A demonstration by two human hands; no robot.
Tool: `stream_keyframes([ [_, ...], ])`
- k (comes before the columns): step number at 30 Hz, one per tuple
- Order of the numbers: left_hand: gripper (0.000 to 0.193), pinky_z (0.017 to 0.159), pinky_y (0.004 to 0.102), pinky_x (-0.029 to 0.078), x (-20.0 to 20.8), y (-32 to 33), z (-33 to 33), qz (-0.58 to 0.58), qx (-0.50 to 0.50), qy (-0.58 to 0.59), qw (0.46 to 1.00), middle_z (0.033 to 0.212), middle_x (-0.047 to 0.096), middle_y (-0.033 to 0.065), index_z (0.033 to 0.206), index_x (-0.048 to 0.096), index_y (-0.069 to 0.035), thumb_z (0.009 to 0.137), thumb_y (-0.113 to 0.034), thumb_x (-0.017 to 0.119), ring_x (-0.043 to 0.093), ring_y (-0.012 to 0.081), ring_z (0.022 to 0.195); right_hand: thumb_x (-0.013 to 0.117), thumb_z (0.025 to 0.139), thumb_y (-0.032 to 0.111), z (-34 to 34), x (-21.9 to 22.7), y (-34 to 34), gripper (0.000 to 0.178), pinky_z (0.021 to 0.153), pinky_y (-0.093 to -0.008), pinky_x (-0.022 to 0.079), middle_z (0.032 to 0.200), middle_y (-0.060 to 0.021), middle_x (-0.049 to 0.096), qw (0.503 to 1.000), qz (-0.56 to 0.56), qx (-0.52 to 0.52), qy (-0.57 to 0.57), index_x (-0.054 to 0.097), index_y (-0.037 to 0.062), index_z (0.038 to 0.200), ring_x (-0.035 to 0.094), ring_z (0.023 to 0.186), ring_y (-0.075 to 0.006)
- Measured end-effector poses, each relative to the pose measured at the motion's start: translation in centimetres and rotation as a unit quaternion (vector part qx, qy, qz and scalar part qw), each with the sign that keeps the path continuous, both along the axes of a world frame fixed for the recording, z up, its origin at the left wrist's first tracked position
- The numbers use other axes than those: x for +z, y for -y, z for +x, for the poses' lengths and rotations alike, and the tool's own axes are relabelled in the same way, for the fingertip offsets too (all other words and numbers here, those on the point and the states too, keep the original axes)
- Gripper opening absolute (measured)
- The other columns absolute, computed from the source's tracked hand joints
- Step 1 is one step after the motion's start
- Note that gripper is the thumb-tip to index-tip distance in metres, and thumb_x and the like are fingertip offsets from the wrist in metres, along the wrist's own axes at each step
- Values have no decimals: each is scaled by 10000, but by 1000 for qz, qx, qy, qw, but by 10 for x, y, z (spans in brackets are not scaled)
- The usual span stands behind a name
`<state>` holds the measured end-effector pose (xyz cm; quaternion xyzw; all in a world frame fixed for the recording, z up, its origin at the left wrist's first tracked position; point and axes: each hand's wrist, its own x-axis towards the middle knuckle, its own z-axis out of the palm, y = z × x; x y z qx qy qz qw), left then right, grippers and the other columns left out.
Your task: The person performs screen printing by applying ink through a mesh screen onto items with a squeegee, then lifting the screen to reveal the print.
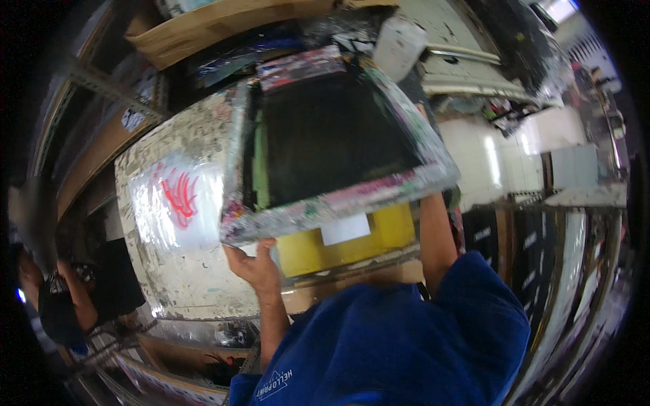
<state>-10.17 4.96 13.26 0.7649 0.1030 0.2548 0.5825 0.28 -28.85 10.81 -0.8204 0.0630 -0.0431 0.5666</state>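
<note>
A screen printing frame (332, 205) with a dark mesh and paint-smeared edges is held tilted in front of me. My left hand (259, 267) grips its near left corner, thumb up against the near edge and the other fingers partly underneath. On the right, my right forearm (439, 233) reaches up beneath the frame's side; that hand is mostly hidden behind it, supporting the frame. Below the near edge shows a yellow panel (386, 233) with a white paper (345, 229) on it. Left of the frame, a shiny clear sheet with a red design (179, 196) lies on the stained worktable (203, 277).
A long cardboard box (223, 30) lies beyond the table, near a white plastic container (401, 47). Metal shelving (108, 88) stands at the left, where another person (74, 298) in dark clothes is. Several frames or boards (521, 264) stand upright at the right.
</note>
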Motion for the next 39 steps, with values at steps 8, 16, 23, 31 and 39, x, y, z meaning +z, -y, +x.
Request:
stream_keyframes([
  [8, 412, 945, 328, 426, 18, -2, 16, -19, -17, 14, 1000, 1102, 629, 105, 1190, 569, 48, 804, 7, 706, 564, 194, 1010, 701, 792, 252, -139, -3, 71, 465, 805, -537, 493, 1036, -211, 608, 882, -432, -116, -149, 580, 51, 1193, 595, 990, -425],
  [16, 397, 936, 336, 450, 6, 2, 8, -51, -32, 25, 998, 1144, 628, 111, 1215, 564, 36, 849, -22, 707, 577, 196, 1019, 635, 887, 156, -266, -57, 55, 387, 843, -507, 512, 1132, -176, 627, 925, -333, -152, -98, 536, 14, 1232, 607, 1060, -352],
  [23, 411, 857, 296, 436, 11, 3, 4, -7, -28, -11, 1000, 1062, 650, 63, 1174, 603, 6, 804, -78, 762, 564, 158, 990, 490, 975, 72, -200, -12, 7, 346, 846, -399, 542, 1258, -111, 605, 845, 518, -136, 15, 533, 38, 1317, 633, 1036, -250],
  [31, 430, 915, 309, 431, 8, 2, -2, -48, -13, -23, 998, 1077, 640, 75, 1173, 592, 24, 786, -43, 766, 559, 169, 986, 499, 977, 198, -184, 4, -4, 386, 932, -406, 518, 1275, -117, 581, 854, 497, -141, 70, 502, 66, 1341, 585, 1152, -275],
  [39, 481, 880, 305, 403, -2, 0, -11, -7, -18, -37, 999, 1048, 628, 50, 1157, 591, 5, 726, -45, 797, 542, 161, 964, 528, 900, 413, -104, -25, -79, 398, 1134, -576, 266, 1378, -112, 548, 572, 819, -42, -32, 670, 142, 1154, 459, 1306, -349],
])
